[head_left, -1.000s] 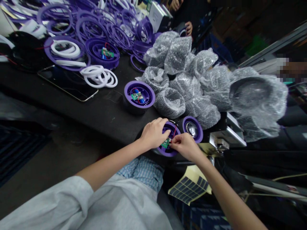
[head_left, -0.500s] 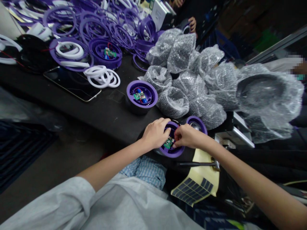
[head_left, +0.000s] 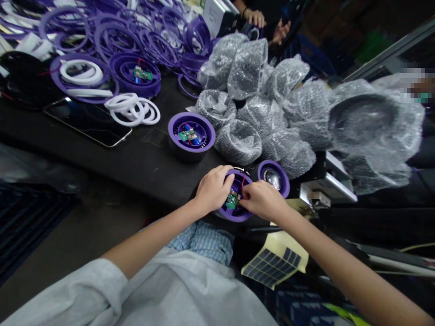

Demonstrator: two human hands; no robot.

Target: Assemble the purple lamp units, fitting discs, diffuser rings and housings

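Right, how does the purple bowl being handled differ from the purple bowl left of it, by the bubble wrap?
The left hand holds the handled bowl while the right hand reaches inside; the other bowl stands untouched. The handled bowl is nearer the person than the other. Both have purple rims and circuit boards.

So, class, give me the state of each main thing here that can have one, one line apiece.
Near purple housing: open on top
Circuit board: exposed inside that housing
Left hand: gripping the rim
Right hand: at the board's edge, grip unclear
Purple housing beyond left hand: open, upright
Phone: lying flat, screen dark
White rings: loose, overlapping
Bubble-wrapped items: piled together
Sheet of dark rectangles: bent, partly bare
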